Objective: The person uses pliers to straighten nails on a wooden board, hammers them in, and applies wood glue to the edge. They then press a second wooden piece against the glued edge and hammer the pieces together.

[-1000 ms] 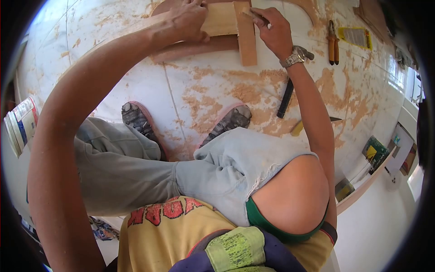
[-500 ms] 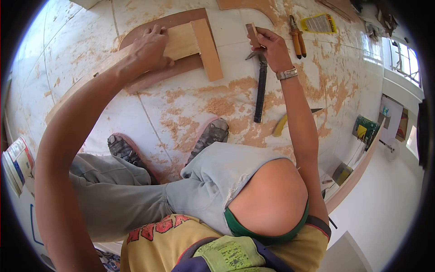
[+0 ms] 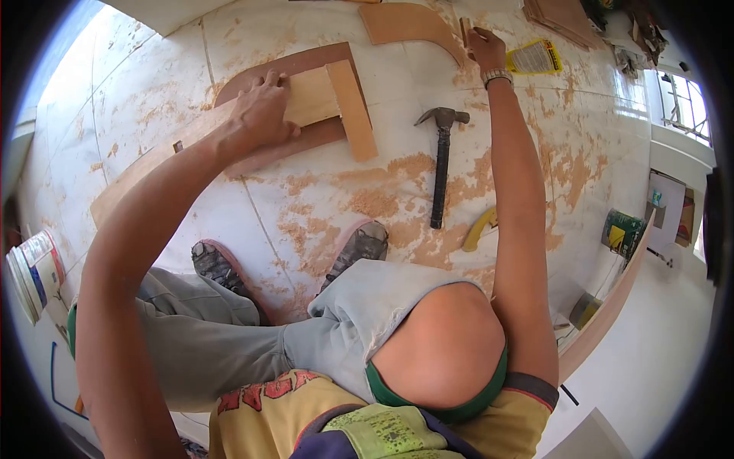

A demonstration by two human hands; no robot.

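Observation:
My left hand (image 3: 264, 111) lies across a long pale wooden board (image 3: 313, 96), its fingers bent at the far edge and its thumb by the near one. Beneath the board is a darker brown curved panel (image 3: 329, 50). A short flat wooden strip (image 3: 353, 111) crosses the board's right end. Farther out, my right hand (image 3: 488, 50) is closed on a small wooden block (image 3: 466, 34), beside the end of a curved wooden piece (image 3: 405, 27). A black-handled claw hammer (image 3: 442, 164) lies on the floor between my arms, apart from both hands.
Sawdust (image 3: 375, 203) is scattered over the white tiled floor. A yellow-edged packet (image 3: 535, 57) lies right of my right hand. A yellow curved handle (image 3: 480, 229) shows beside my forearm. A white bucket (image 3: 38, 268) stands far left, stacked panels (image 3: 562, 23) at upper right.
My right hand, still with the small block, has moved up and away from the hammer, whose head now shows fully. Pliers seen earlier are out of sight. My left hand stays on the board.

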